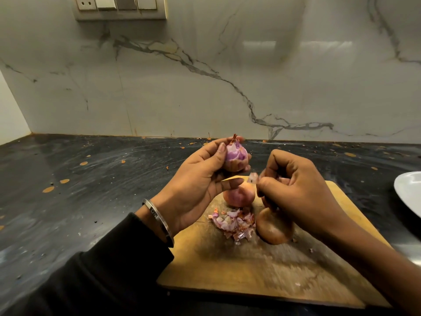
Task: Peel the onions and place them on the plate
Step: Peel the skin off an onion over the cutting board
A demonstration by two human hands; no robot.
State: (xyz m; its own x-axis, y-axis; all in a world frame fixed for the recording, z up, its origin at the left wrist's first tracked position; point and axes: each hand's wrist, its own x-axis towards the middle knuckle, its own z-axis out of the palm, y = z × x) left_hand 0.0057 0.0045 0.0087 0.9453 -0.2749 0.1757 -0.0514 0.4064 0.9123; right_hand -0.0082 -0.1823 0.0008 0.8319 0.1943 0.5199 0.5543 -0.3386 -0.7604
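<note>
A: Left side first. We see a dark sleeve (95,277) and a metal bangle (158,221) on the left wrist. Left hand (193,185) is raised over the black counter (68,169), fingers curled round a partly peeled onion (236,157), purple flesh showing, dry tip up.

B: Agreed. Below it, on the wooden cutting board (239,270), we have an unpeeled onion (239,197) at the far end, then a pile of peels (232,224) just in front of it.

A: Right of the pile, a second unpeeled onion (274,228), partly behind the right hand (296,190). That hand is curled, thumb and fingertips pinching a small peel scrap (253,179), near the held onion but apart from it.

B: Far right edge: white plate (410,192), only part in frame, nothing visible on that part.
</note>
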